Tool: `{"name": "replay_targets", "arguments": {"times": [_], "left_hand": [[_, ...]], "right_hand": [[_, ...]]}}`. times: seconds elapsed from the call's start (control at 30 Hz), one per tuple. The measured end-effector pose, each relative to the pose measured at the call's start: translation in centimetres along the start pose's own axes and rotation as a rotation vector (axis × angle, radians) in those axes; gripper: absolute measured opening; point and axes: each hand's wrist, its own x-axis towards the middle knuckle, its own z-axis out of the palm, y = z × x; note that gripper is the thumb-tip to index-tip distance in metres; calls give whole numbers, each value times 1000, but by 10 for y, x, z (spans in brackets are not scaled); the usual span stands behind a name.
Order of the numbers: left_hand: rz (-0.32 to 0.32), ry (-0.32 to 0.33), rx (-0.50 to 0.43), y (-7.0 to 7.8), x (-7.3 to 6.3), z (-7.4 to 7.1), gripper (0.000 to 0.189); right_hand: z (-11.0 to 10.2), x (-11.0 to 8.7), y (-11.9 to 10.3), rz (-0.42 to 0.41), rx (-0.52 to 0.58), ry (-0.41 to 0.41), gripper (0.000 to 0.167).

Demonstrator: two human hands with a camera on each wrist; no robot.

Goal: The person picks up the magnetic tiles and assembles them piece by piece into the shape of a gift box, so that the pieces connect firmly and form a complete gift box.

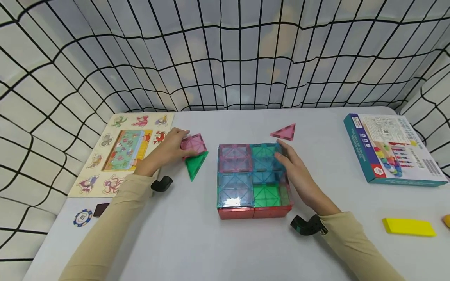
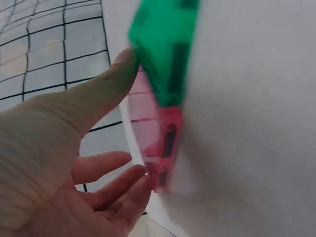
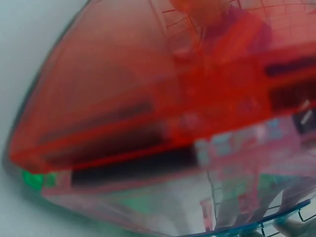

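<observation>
My left hand (image 1: pixel 170 146) holds a pink square magnetic tile (image 1: pixel 194 143) by its edges, thumb on the near side and fingers on the far side. A green triangular magnetic tile (image 1: pixel 196 164) adjoins the pink one; in the left wrist view the thumb lies where green tile (image 2: pixel 168 54) and pink tile (image 2: pixel 148 113) meet. At the table's middle stands a low box of magnetic tiles (image 1: pixel 234 190), with red sides and a blue, pink and green top. My right hand (image 1: pixel 299 175) rests at its far right corner, fingers nearly straight; some fingers are hidden.
A pink triangular tile (image 1: pixel 285 132) lies behind the box. To the left are a picture board (image 1: pixel 88 142), a poker chip (image 1: pixel 83 217) and a dark piece (image 1: pixel 101 209). On the right lie a boxed toy set (image 1: pixel 393 146) and a yellow block (image 1: pixel 409 227). Black netting surrounds the table.
</observation>
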Motion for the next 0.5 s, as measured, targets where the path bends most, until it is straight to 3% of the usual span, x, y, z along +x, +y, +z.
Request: {"name": "replay_targets", "arguments": {"times": [0.1, 0.23, 0.37, 0.5], "left_hand": [[-46, -39, 11, -9, 9, 2, 79], [-107, -35, -40, -11, 16, 2, 75], [-154, -12, -125, -11, 17, 3, 79], [-147, 23, -145, -11, 11, 1, 75]], "right_hand": [[0, 0, 1, -14, -13, -7, 64], [-1, -1, 1, -27, -31, -8, 62], [-3, -2, 1, -31, -45, -16, 61], [-6, -2, 2, -38, -66, -20, 61]]}}
